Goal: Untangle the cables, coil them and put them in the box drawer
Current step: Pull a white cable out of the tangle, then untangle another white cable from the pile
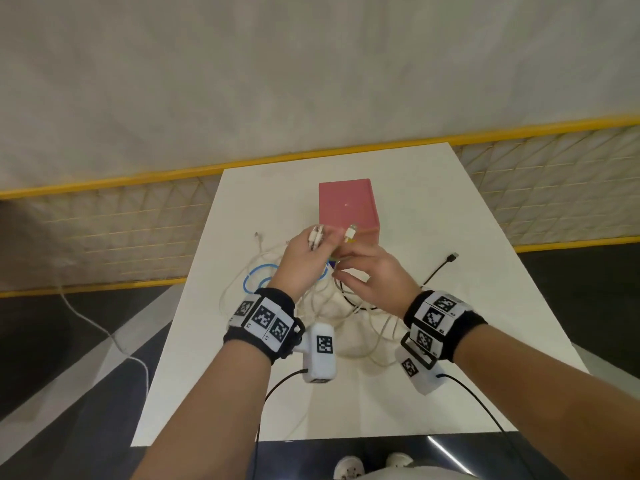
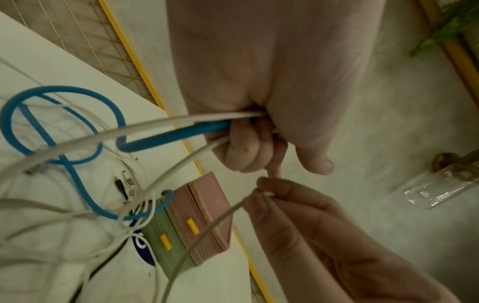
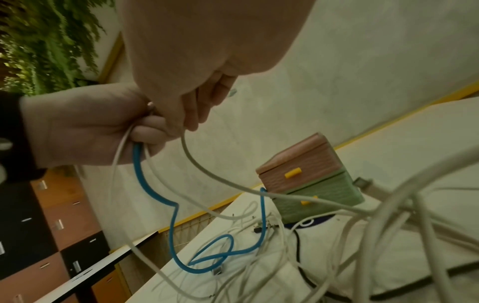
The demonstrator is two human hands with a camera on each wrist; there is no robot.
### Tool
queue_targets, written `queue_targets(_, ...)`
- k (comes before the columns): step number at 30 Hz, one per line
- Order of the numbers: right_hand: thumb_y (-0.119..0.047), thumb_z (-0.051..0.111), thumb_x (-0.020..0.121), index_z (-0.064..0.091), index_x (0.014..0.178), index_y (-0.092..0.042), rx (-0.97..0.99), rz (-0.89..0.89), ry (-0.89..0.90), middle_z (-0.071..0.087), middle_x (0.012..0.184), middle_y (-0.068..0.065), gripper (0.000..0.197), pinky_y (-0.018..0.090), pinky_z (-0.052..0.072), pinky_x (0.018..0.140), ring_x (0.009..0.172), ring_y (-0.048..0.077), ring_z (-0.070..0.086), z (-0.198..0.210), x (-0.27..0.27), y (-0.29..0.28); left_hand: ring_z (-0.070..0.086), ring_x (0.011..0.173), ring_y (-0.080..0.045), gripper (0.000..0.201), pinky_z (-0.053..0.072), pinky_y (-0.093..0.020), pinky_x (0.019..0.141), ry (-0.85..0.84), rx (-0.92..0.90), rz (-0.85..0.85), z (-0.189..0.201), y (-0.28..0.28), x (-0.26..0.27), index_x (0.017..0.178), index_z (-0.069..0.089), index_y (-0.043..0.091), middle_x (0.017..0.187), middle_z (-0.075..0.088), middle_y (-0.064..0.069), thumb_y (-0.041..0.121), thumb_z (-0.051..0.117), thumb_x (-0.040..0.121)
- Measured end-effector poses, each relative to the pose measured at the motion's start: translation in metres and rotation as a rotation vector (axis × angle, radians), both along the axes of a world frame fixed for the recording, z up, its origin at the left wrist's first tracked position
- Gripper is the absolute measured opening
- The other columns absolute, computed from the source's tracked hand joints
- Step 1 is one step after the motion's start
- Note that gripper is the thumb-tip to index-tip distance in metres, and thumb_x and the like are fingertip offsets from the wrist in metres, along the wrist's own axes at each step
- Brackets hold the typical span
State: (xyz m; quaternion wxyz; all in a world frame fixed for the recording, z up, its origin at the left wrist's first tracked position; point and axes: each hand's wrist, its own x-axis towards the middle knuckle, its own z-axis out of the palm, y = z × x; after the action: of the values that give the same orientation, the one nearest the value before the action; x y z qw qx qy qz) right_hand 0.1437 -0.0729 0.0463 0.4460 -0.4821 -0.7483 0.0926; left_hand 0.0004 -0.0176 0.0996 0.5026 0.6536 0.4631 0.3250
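Untangling is judged barely begun: on the table (image 1: 433, 202) the box (image 1: 346, 206) stands with both drawers closed, and most cables (image 1: 346, 327) are left in a loose heap, none coiled. At six o'clock of the box, a blue cable (image 2: 166, 135) and white ones are gripped by the left hand (image 1: 304, 261). At its three o'clock, one white cable end (image 1: 350, 233) is pinched by the right hand (image 1: 374, 278).

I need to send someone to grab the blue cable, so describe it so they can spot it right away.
Start at the white table and find the little pink box standing near its far end. Just in front of the box lies a tangle of cables, and the blue cable loops out of its left side and rises into the left hand. It is the only blue one; the others are white or black.
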Motion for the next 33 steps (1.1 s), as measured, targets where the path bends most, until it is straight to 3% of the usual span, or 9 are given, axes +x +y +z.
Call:
queue_targets(3,-0.013,0.067,0.084,0.072,0.084,-0.007,0.062,0.018,-0.043,0.07,0.097,0.003,0.008,0.04,0.052,0.08,0.092,0.013,0.062,0.005,0.004,-0.005,0.053,0.046,0.007,0.023,0.036,-0.005,0.044,-0.046,-0.021,-0.018,0.007,-0.006,0.01,0.102,0.068,0.003,0.069,0.062,0.007,0.024,0.065,0.092)
queue_targets(7,-0.011,0.068,0.083,0.073,0.084,-0.008,0.125,0.006,-0.123,0.071,0.097,0.002,0.005,0.032,0.049,0.084,0.095,0.014,0.062,0.006,0.012,-0.011,0.05,0.038,0.007,0.021,0.033,-0.003,0.042,-0.025,-0.079,-0.065,0.012,-0.01,0.016,0.102,0.07,0.003,0.048,0.057,0.017,0.02,0.066,0.091)
queue_targets(9,-0.013,0.069,0.083,0.072,0.082,-0.008,0.121,0.017,-0.139,0.07,0.098,0.002,0.006,0.028,0.047,0.085,0.094,0.014,0.062,0.006,0.015,-0.014,0.052,0.042,0.007,0.018,0.036,-0.004,0.046,0.007,-0.055,-0.094,0.013,-0.009,0.017,0.1,0.071,0.007,0.056,0.059,0.016,0.022,0.065,0.093)
queue_targets(15,-0.001,0.069,0.08,0.054,0.082,-0.004,-0.011,0.06,0.103,0.049,0.105,0.008,0.015,0.026,0.052,0.079,0.087,0.022,0.056,0.005,0.007,-0.017,0.043,0.052,-0.012,0.026,0.037,-0.03,0.057,0.007,-0.002,-0.019,0.009,-0.009,0.024,0.068,0.05,0.021,0.057,0.049,0.007,0.026,0.052,0.093)
queue_targets(19,0.001,0.059,0.086,0.044,0.109,-0.017,-0.137,-0.02,0.233,0.033,0.113,0.0,0.034,0.019,0.053,0.074,0.078,0.009,0.055,-0.003,-0.002,-0.021,0.048,0.053,-0.012,0.019,0.037,-0.032,0.057,-0.103,0.078,0.081,0.014,-0.002,0.023,0.078,0.051,0.018,0.064,0.055,0.002,0.026,0.046,0.094)
queue_targets(22,-0.008,0.044,0.096,0.038,0.128,-0.026,-0.371,-0.034,0.219,0.045,0.096,-0.005,0.038,0.021,0.05,0.067,0.068,0.01,0.053,-0.011,0.007,-0.027,0.042,0.044,-0.004,0.028,0.035,-0.021,0.048,-0.255,0.093,0.247,0.029,0.013,0.009,0.074,0.048,0.018,0.065,0.055,0.001,0.023,0.042,0.101)
queue_targets(25,-0.012,0.033,0.1,0.054,0.105,-0.017,-0.574,-0.046,0.145,0.044,0.071,-0.012,0.023,0.016,0.036,0.063,0.06,0.002,0.042,-0.024,0.026,-0.033,0.042,0.045,-0.006,0.025,0.036,-0.02,0.048,-0.455,0.086,0.384,0.049,0.033,-0.012,0.077,0.045,0.017,0.059,0.051,0.002,0.021,0.041,0.101)
queue_targets(29,-0.022,0.034,0.101,0.049,0.087,-0.023,-0.605,-0.12,0.026,0.042,0.065,-0.011,0.021,0.019,0.032,0.061,0.057,0.002,0.041,-0.031,0.044,-0.033,0.043,0.048,-0.01,0.024,0.045,-0.025,0.052,-0.554,0.052,0.379,0.06,0.042,-0.028,0.077,0.043,0.02,0.051,0.033,0.008,0.025,0.048,0.1)
queue_targets(33,-0.027,0.037,0.1,0.053,0.084,-0.02,-0.512,-0.153,0.054,0.041,0.06,-0.008,0.023,0.018,0.031,0.054,0.051,0.006,0.039,-0.015,0.04,-0.02,0.026,0.043,-0.008,0.017,0.024,-0.022,0.041,-0.119,0.108,0.107,0.046,0.021,-0.017,0.082,0.057,0.027,0.052,0.04,0.012,0.039,0.061,0.092)
